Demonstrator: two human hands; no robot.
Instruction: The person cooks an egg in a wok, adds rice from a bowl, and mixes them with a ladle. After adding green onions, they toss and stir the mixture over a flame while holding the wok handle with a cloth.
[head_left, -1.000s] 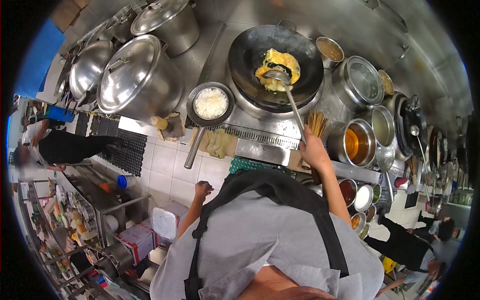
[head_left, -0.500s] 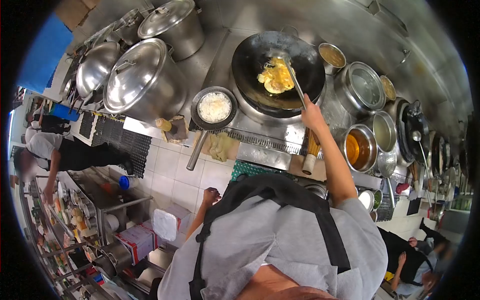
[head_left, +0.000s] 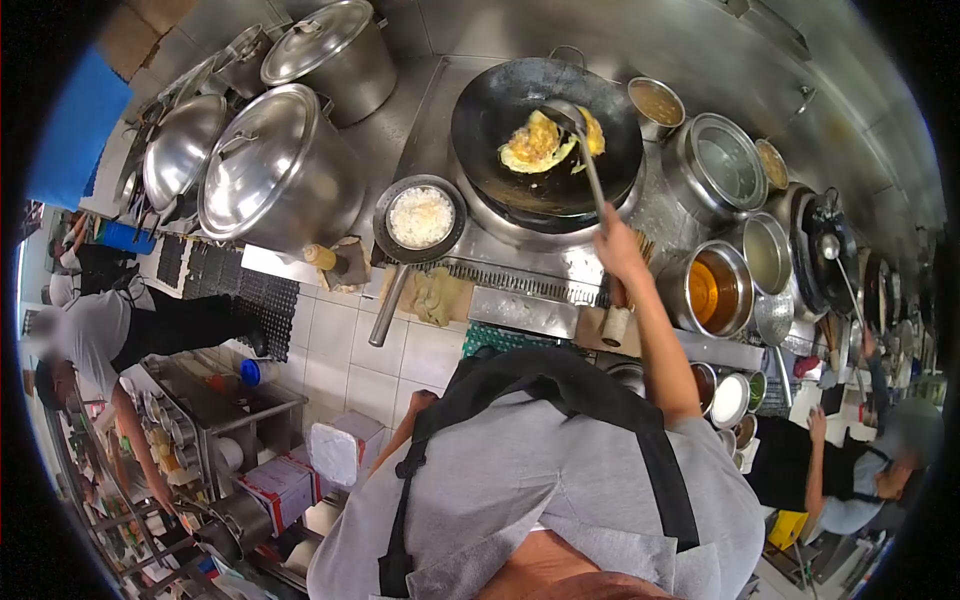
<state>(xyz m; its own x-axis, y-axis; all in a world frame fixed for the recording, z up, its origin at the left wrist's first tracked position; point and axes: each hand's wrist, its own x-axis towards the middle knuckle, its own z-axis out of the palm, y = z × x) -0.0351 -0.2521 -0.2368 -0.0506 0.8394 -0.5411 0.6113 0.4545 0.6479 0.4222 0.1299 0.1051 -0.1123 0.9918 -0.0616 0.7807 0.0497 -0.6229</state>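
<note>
My right hand point(head_left: 622, 250) is closed around the long handle of a metal ladle point(head_left: 592, 172). The ladle's bowl is down in a black wok point(head_left: 480, 125) on the stove, among cooked egg point(head_left: 536, 146). The egg is yellow with whitish edges, and a smaller piece lies to the right of the ladle. Low at my left side, beside the apron, is my left hand point(head_left: 422, 402); its fingers are mostly hidden. Left of the wok sits a long-handled pan point(head_left: 381, 222) holding white rice point(head_left: 421, 217).
Large lidded pots point(head_left: 265, 165) stand on the left. To the right are a pot of amber liquid point(head_left: 712, 290), a pot of clear liquid point(head_left: 722, 160) and a bowl of brown sauce point(head_left: 657, 105). A bamboo brush point(head_left: 617, 325) lies near my right forearm. Co-workers point(head_left: 150, 330) are on both sides.
The ladle has shifted within the wok, and the egg is now split into a larger left part and a smaller right part. My left hand has drawn closer to the apron.
</note>
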